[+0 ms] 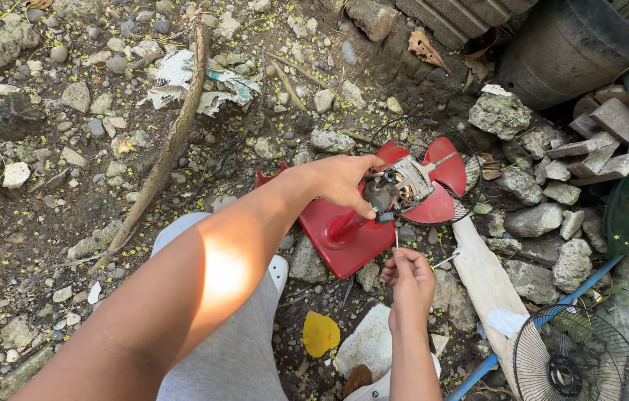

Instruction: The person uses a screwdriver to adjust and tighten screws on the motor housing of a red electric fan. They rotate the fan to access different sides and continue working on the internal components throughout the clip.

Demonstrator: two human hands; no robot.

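A red desk fan (pixel 444 174) lies on stony ground with its motor (pixel 402 187) bared and its red base (pixel 344 241) toward me. My left hand (pixel 344 180) reaches across and grips the back of the motor. My right hand (pixel 407 276) is below it, fingers pinched on a thin metal tool (pixel 396 239) that points up at the motor's underside. A wire rear guard (pixel 422 134) sits behind the red housing.
A black fan grille (pixel 578 360) lies at lower right beside a blue pipe (pixel 552 319) and a wooden plank (pixel 485 278). Broken concrete chunks (pixel 545 193) pile at right. A long stick (pixel 170 141), a yellow leaf (pixel 320 332) and my grey-clad knee (pixel 233 334) are nearer.
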